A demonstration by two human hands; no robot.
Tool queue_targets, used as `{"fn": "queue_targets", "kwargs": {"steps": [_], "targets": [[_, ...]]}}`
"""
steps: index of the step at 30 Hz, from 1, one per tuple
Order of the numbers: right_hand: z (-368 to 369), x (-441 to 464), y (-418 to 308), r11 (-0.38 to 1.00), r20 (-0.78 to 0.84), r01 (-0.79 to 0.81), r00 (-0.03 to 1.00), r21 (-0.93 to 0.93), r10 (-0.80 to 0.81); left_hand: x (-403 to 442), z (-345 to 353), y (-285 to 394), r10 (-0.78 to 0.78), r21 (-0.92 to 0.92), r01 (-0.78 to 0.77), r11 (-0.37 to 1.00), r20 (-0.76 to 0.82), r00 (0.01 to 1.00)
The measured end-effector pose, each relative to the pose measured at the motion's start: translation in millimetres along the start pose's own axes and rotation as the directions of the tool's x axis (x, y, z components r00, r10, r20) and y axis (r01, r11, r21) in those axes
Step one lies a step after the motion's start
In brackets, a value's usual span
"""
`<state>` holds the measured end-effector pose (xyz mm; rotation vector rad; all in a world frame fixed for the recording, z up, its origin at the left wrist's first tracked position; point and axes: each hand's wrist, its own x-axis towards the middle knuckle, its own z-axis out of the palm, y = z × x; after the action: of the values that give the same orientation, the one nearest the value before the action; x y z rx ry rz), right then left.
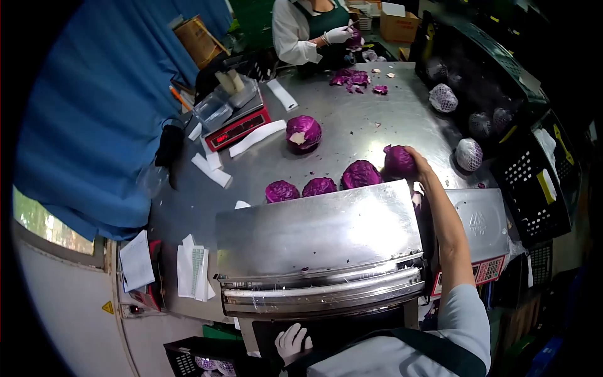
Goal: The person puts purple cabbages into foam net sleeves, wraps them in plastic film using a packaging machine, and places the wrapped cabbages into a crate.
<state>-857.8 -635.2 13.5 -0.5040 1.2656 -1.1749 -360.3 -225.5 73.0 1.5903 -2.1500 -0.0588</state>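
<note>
My right hand (pixel 421 164), bare, reaches past the metal wrapping machine (pixel 314 229) and grips a red cabbage (pixel 399 161) from its right side. Left of that cabbage, a row of red cabbages (pixel 362 174) lies along the machine's far edge. A larger red cabbage (pixel 303 134) with a pale cut patch sits farther back on the steel table (pixel 370 119). Low in the view, my left hand (pixel 293 342) wears a white glove. It holds nothing visible, its fingers loosely apart over a dark surface in front of the machine.
A co-worker (pixel 314 34) across the table handles a red cabbage. Netted cabbages (pixel 468 154) lie at the right, near black crates (pixel 534 182). A scale (pixel 474 220) stands beside my right arm. Another red scale (pixel 237 129) with clear tubs is at left. Leaf scraps (pixel 352 78) lie far back.
</note>
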Motion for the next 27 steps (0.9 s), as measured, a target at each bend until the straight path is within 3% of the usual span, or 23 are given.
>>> {"fn": "queue_targets", "kwargs": {"steps": [2,4,5,6,7,8,9,11,12,13,16,20,21,22,25,26,27], "targets": [[-6,-9,-7,0.98,0.065,0.023,0.997,0.195,-0.036,-1,1,1,-0.008,-0.009,0.008,1.0,-0.011,1.0],[-31,-11,-16,0.966,0.111,-0.001,0.993,0.257,-0.028,3,-3,7,-0.048,-0.03,0.048,0.998,0.005,0.999],[-19,-40,-32,0.962,0.053,0.112,0.99,0.249,-0.129,5,-5,9,-0.062,-0.042,0.061,0.997,-0.015,0.998],[-11,-82,-48,0.983,-0.123,0.17,0.979,0.07,-0.161,8,-7,10,-0.058,-0.082,0.056,0.995,-0.028,0.998],[-20,-98,-51,0.969,-0.214,0.243,0.95,0.05,-0.228,7,-6,9,-0.056,-0.089,0.053,0.995,-0.034,0.998],[-48,-92,-47,0.93,-0.217,0.368,0.907,-0.004,-0.36,8,-7,10,-0.055,-0.096,0.051,0.994,-0.04,0.998],[-82,-99,-39,0.862,-0.306,0.487,0.806,-0.142,-0.506,9,-9,12,-0.072,-0.096,0.069,0.993,-0.037,0.997],[-79,-164,-38,0.649,-0.301,0.596,0.583,-0.472,-0.755,6,-9,13,-0.077,-0.112,0.071,0.991,-0.055,0.995],[-91,-182,-31,0.611,-0.32,0.605,0.526,-0.511,-0.788,7,-10,13,-0.086,-0.121,0.079,0.989,-0.055,0.995],[-97,-206,-28,0.502,-0.3,0.487,0.435,-0.714,-0.849,6,-10,12,-0.086,-0.136,0.079,0.988,-0.048,0.995],[-103,-261,-5,0.464,-0.363,0.384,0.308,-0.798,-0.879,9,-15,11,-0.053,-0.152,0.044,0.987,-0.051,0.997],[-116,-292,33,0.356,-0.296,0.221,0.265,-0.908,-0.918,7,-19,9,-0.021,-0.185,0.008,0.983,-0.066,0.998],[-115,-299,36,0.414,-0.341,0.185,0.327,-0.892,-0.881,7,-20,8,-0.024,-0.215,0.013,0.977,-0.051,0.998],[-114,-304,38,0.398,-0.328,0.2,0.309,-0.895,-0.893,6,-23,5,-0.009,-0.249,-0.01,0.968,-0.073,0.997],[-132,-309,40,0.41,-0.309,0.233,0.372,-0.882,-0.875,41,-62,-19,0.072,-0.253,-0.149,0.956,-0.29,0.954],[-140,-309,41,0.388,-0.285,0.221,0.387,-0.895,-0.877,50,-74,-40,-0.025,-0.328,-0.047,0.943,-0.212,0.977],[-145,-309,43,0.365,-0.261,0.208,0.402,-0.907,-0.878,72,-96,-55,0.029,-0.201,-0.099,0.975,-0.328,0.944]]}}
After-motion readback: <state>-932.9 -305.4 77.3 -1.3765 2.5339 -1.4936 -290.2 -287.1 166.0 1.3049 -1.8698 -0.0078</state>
